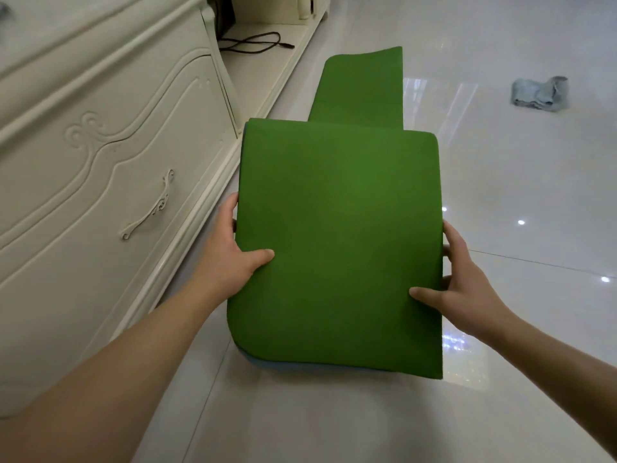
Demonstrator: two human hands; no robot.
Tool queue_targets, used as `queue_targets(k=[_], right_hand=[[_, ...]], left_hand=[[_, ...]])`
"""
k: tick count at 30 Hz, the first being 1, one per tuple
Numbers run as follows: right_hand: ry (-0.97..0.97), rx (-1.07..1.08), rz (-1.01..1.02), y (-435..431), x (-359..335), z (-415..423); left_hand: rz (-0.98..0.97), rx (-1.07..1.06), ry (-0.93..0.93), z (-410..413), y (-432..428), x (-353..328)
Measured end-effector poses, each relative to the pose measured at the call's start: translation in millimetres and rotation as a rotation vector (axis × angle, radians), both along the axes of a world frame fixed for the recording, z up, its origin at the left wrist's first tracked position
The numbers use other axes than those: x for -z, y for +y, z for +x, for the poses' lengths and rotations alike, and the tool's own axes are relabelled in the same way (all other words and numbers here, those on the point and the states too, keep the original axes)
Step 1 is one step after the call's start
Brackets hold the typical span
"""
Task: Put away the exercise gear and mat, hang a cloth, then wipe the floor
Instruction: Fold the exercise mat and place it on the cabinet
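Holding a green foam exercise mat (340, 228) by its two long edges, the person has its near portion raised off the glossy white tiled floor (500, 202). The left grip (233, 252) is closed on the mat's left edge, with the thumb pressed flat on the top face and the fingers wrapped out of sight behind. The right grip (467, 282) is closed on the right edge in the same way, thumb on top and fingertips curling round the rim. The mat's surface is a plain, even, matte green with a fine grain, and its corners are rounded. A thin strip of a bluish underside shows along its lowest edge. At the far side of the raised portion the mat bends over in a soft, rounded fold. Beyond that fold a narrower-looking stretch of the same mat lies flat on the floor, crossed by one faint crease and ending in a rounded corner near the furniture. To the left stands a cream cabinet with carved scrollwork (100, 145) and an ornate curled handle (147, 208). Past it, a black cable (253, 45) lies looped on a low open shelf. Well apart from the mat, far to the right, a crumpled pale blue-grey cloth (539, 93) lies on the floor.
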State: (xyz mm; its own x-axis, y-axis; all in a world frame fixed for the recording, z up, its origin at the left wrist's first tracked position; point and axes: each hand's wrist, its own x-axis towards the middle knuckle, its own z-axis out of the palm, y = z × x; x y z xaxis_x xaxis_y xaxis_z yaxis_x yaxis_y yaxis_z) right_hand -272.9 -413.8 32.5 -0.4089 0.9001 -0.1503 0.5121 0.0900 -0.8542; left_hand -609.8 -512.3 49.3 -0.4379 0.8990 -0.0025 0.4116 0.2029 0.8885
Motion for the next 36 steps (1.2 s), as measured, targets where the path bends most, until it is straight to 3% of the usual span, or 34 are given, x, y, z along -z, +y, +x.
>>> queue_targets(k=[7, 22, 36], right_hand=[[0.001, -0.015, -0.107, -27, 3, 7], [-0.091, 0.038, -0.115, -11, 36, 11], [-0.162, 0.047, -0.273, 28, 82, 4]], left_hand=[[-0.124, 0.052, -0.077, -6, -24, 4], [-0.256, 0.178, -0.045, 13, -11, 47], [-0.428, 0.086, 0.046, 8, 29, 104]])
